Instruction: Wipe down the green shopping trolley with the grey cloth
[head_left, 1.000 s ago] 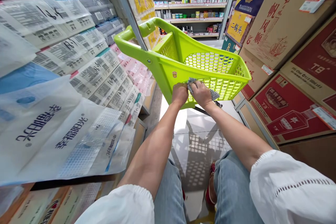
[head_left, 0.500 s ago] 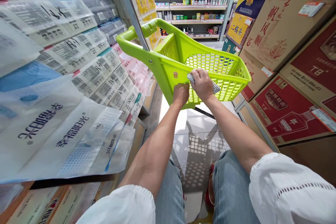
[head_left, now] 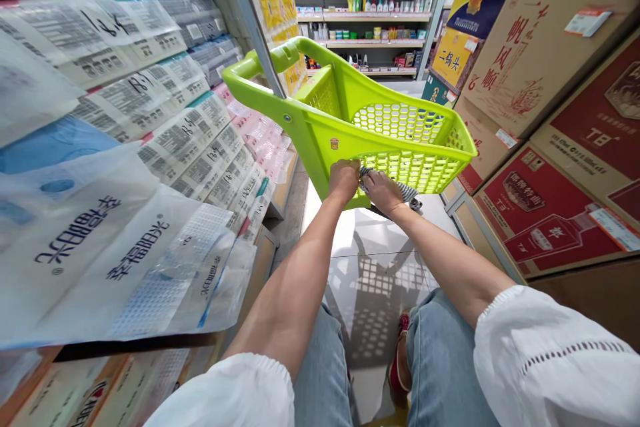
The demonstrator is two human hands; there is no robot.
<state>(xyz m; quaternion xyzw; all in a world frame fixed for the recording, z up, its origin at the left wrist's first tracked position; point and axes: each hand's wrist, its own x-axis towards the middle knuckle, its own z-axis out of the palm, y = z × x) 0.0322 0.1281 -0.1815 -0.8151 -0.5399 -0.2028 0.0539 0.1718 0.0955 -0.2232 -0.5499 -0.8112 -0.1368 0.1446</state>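
Note:
A lime-green shopping basket [head_left: 310, 121] with perforated sides and a grey metal bar stands tilted in front of me. My left hand [head_left: 344, 179] is closed at the lower part of its near side, apparently gripping the green plastic; its fingertips are hidden. Just to the right, my right hand [head_left: 383, 191] holds a striped grey-and-white cloth [head_left: 406, 193] against the perforated near side. The cloth bunches under the fingers and its end hangs out past the hand. Both hands are close together.
Wrapped tissue packs [head_left: 165, 93] are stacked along the left, with plastic packaging [head_left: 125, 247] jutting toward me. Printed cartons [head_left: 545, 207] line the right side. Shelves of bottles and boxes [head_left: 375, 10] stand at the back. Tiled floor [head_left: 370, 240] lies below the basket.
My right hand has moved down with the cloth, from the basket's upper rim to lower on its perforated side. The left hand and the basket stay nearly in place.

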